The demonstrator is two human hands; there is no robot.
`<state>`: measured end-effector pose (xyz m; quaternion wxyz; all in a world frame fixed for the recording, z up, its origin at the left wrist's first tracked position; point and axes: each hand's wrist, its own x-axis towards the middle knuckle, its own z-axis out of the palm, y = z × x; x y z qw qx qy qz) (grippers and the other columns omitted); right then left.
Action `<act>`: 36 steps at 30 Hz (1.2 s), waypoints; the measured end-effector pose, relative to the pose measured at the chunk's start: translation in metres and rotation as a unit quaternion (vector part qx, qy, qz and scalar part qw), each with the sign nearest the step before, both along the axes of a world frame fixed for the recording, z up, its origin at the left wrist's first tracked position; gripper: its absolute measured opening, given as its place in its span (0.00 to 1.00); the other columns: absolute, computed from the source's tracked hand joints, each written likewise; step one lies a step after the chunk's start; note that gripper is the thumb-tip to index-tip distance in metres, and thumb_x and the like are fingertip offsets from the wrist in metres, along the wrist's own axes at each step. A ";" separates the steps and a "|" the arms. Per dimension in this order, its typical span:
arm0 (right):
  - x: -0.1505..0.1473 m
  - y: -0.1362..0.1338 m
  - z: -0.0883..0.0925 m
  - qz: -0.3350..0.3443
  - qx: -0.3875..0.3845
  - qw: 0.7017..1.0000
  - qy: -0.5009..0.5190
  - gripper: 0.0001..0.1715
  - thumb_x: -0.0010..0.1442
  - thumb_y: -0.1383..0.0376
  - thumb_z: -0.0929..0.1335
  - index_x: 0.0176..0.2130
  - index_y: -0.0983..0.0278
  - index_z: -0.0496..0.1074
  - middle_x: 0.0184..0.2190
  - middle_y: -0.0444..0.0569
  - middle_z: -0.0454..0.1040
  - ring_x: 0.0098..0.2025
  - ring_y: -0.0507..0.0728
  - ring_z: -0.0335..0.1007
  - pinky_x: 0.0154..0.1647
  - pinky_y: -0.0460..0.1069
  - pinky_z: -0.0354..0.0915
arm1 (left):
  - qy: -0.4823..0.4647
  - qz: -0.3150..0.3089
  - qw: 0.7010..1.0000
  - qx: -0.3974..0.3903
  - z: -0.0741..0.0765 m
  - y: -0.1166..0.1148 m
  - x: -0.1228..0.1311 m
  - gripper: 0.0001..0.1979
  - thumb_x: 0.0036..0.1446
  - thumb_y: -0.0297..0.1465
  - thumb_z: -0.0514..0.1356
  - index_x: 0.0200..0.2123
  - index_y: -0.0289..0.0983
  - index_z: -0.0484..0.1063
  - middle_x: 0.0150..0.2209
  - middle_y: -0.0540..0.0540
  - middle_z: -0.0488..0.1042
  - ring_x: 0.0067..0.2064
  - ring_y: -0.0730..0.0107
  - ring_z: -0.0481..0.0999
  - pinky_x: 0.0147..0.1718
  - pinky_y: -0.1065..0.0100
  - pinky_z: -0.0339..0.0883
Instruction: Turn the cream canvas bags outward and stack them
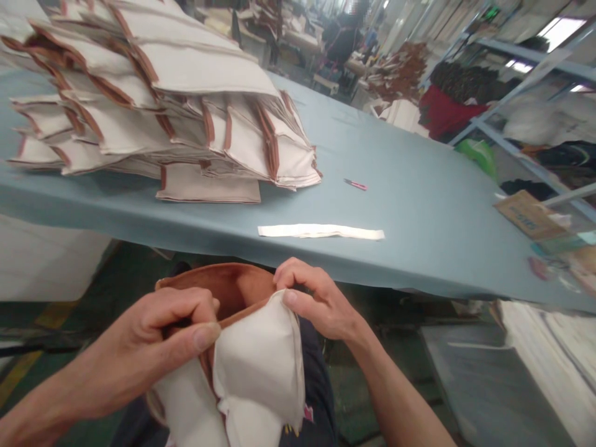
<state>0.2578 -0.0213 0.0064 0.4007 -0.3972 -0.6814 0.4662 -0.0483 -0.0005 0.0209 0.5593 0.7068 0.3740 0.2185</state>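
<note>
A sewn fabric piece, cream outside with a rust-brown lining and edge, hangs over my lap below the table edge. My left hand pinches its brown-trimmed upper edge between thumb and fingers. At the piece's upper right corner my right hand grips the same rim, thumb in front and fingers behind. Between the hands the rim gapes, and the brown inside shows. The lower end of the piece runs out of view.
A blue-covered table lies ahead, bearing a tall stack of similar cream pieces, a white strip and small pink-handled thread snips. Shelves and a cardboard box stand at the right. Someone is in the background.
</note>
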 end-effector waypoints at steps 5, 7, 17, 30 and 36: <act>-0.001 -0.010 0.015 0.017 -0.048 0.997 0.064 0.28 0.78 0.43 0.73 0.36 0.61 0.74 0.32 0.45 0.72 0.33 0.55 0.65 0.36 0.50 0.62 | -0.010 -0.067 0.994 0.081 -0.006 0.019 -0.008 0.21 0.76 0.42 0.63 0.28 0.41 0.77 0.27 0.56 0.76 0.29 0.74 0.75 0.29 0.77 0.67; -0.002 -0.012 0.020 0.030 -0.063 0.994 0.078 0.29 0.77 0.43 0.73 0.36 0.62 0.74 0.31 0.44 0.71 0.31 0.54 0.63 0.34 0.49 0.60 | -0.005 -0.072 0.992 0.105 -0.003 0.023 -0.006 0.21 0.76 0.41 0.62 0.28 0.41 0.78 0.27 0.56 0.77 0.28 0.74 0.77 0.29 0.78 0.69; -0.004 -0.006 0.019 0.030 -0.173 0.978 0.111 0.34 0.70 0.37 0.78 0.34 0.63 0.73 0.30 0.42 0.70 0.31 0.52 0.60 0.36 0.48 0.61 | 0.058 0.036 0.995 0.071 0.007 0.011 0.004 0.21 0.70 0.43 0.63 0.25 0.40 0.76 0.26 0.57 0.74 0.30 0.74 0.72 0.31 0.78 0.65; -0.003 0.002 -0.004 0.011 -0.194 0.976 0.099 0.35 0.67 0.37 0.78 0.33 0.62 0.72 0.28 0.41 0.69 0.31 0.52 0.58 0.37 0.48 0.64 | 0.057 -0.043 0.995 0.064 -0.007 0.018 -0.001 0.16 0.66 0.40 0.65 0.26 0.41 0.72 0.26 0.55 0.68 0.26 0.72 0.66 0.25 0.74 0.62; -0.002 0.002 -0.008 0.005 -0.209 0.974 0.090 0.35 0.66 0.36 0.78 0.32 0.62 0.71 0.28 0.41 0.68 0.31 0.52 0.58 0.36 0.49 0.62 | 0.070 -0.054 0.995 0.039 -0.012 0.016 -0.004 0.19 0.68 0.44 0.63 0.28 0.41 0.71 0.27 0.55 0.69 0.26 0.72 0.67 0.25 0.75 0.62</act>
